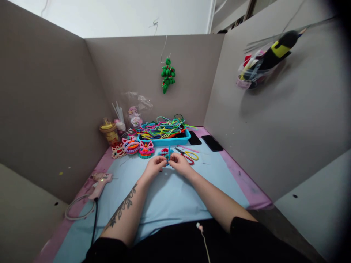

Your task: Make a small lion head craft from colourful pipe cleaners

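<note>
Above the blue cloth, my left hand (157, 167) and my right hand (179, 163) meet, fingertips pinched on a blue pipe cleaner (169, 150) that stands up between them. Just behind the fingers is a blue and red fuzzy craft piece (162, 152), partly covered by the hands; whether the pipe cleaner joins it I cannot tell. Beside my right hand lie scissors (195, 156) with red and yellow handles, their blades spread, and a pink pipe cleaner (189, 149). Left of the hands sit colourful pipe-cleaner animal heads (146, 149).
A blue tray (164, 141) full of pipe cleaners stands at the back, with two black phones (212, 143) to its right. A pink glue gun (100, 186) with a cord lies at left, near a lidded cup (109, 133). Grey partitions (192, 84) enclose the table.
</note>
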The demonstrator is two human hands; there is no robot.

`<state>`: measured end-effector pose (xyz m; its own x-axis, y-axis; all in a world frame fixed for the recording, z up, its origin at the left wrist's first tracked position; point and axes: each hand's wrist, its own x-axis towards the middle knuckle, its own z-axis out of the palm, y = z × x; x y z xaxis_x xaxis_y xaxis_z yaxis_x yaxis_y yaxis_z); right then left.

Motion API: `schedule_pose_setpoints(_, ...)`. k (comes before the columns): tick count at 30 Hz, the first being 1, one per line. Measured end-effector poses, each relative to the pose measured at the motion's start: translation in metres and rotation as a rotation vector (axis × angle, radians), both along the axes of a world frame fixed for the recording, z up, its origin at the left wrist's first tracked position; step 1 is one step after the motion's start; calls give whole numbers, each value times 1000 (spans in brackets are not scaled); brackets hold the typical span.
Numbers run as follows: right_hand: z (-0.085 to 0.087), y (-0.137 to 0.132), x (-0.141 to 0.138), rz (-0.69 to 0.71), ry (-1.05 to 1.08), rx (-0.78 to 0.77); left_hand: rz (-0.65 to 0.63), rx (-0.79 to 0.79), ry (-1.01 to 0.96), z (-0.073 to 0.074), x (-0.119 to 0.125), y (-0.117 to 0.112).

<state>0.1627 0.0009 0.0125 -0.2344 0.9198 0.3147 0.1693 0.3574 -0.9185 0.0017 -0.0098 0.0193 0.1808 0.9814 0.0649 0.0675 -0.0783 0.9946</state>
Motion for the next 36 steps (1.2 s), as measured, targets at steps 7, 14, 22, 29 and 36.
schedule_pose_setpoints(7, 0, 2, -6, -18, 309, -170, 3, 52, -81, -6, 6, 0)
schedule_pose_setpoints(14, -1, 0, -10, -25, 428, -226, 100, 114, -120, -3, 12, -2)
schedule_pose_setpoints(22, 0, -1, -7, -27, 311, -185, 212, 160, -136, -1, 8, -1)
schedule_pose_setpoints(29, 13, -19, -1, -273, 43, 247, 354, 274, -73, 0, 6, -3)
schedule_pose_setpoints(36, 9, -22, -5, -152, 107, 237, 286, 551, 83, 4, 15, -20)
